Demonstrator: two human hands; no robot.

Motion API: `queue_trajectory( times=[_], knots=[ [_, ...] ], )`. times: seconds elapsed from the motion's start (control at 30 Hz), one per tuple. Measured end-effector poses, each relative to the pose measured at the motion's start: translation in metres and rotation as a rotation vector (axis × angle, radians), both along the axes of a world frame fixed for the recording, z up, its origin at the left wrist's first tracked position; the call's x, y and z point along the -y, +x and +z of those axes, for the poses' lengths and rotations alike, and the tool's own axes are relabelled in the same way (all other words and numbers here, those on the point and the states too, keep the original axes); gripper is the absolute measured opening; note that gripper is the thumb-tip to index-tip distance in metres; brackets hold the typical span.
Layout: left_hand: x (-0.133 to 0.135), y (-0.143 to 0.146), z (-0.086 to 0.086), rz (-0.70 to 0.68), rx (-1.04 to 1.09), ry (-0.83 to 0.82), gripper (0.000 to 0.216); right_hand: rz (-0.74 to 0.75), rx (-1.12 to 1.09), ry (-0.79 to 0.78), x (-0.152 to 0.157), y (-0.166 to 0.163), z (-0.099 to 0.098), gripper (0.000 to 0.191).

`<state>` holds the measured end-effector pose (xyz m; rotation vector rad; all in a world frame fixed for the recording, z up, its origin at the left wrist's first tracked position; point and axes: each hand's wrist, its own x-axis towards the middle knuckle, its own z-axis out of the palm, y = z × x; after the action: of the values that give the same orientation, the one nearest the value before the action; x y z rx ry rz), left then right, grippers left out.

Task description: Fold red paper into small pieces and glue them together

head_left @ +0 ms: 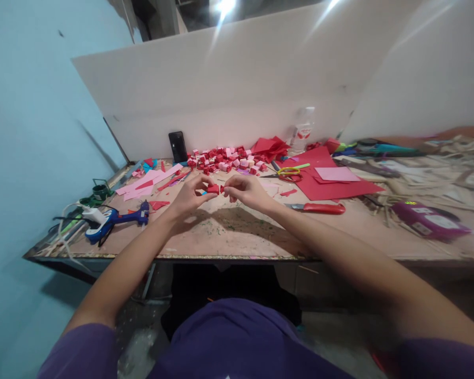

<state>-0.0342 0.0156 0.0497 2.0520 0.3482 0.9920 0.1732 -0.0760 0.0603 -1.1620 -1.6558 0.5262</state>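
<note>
Both my hands meet above the middle of the worn table (237,237). My left hand (191,193) pinches a small folded red paper piece (213,188) between thumb and fingers. My right hand (245,190) has its fingers curled and pinches the other end of the same red piece from the right. Just beyond the hands lies a heap of several small red and pink folded paper pieces (227,159).
A blue glue gun (112,218) lies at the left edge. Pink paper strips (150,179), a black phone (177,146), yellow-handled scissors (288,172), red paper sheets (324,181), a red-handled knife (319,208), a plastic bottle (303,129) and a purple object (428,221) lie around. A white board (229,89) backs the table.
</note>
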Motion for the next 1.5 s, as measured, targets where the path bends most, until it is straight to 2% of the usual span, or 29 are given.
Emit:
queue_trajectory(
  times=[0.47, 0.77, 0.93, 1.5],
  knots=[
    [0.001, 0.002, 0.000, -0.065, 0.016, -0.053, 0.024, 0.001, 0.039, -0.036, 0.000, 0.000, -0.001, 0.015],
    [0.003, 0.001, 0.001, -0.079, 0.024, -0.107, 0.026, -0.014, 0.074, 0.005, 0.001, -0.003, -0.002, 0.013],
    [0.005, 0.002, 0.001, -0.085, 0.027, -0.140, 0.031, -0.031, 0.050, 0.015, 0.003, -0.010, -0.003, 0.012],
    [0.006, 0.003, 0.001, -0.132, 0.032, -0.195, 0.028, -0.044, 0.031, 0.019, 0.008, -0.016, -0.002, 0.014]
  ],
)
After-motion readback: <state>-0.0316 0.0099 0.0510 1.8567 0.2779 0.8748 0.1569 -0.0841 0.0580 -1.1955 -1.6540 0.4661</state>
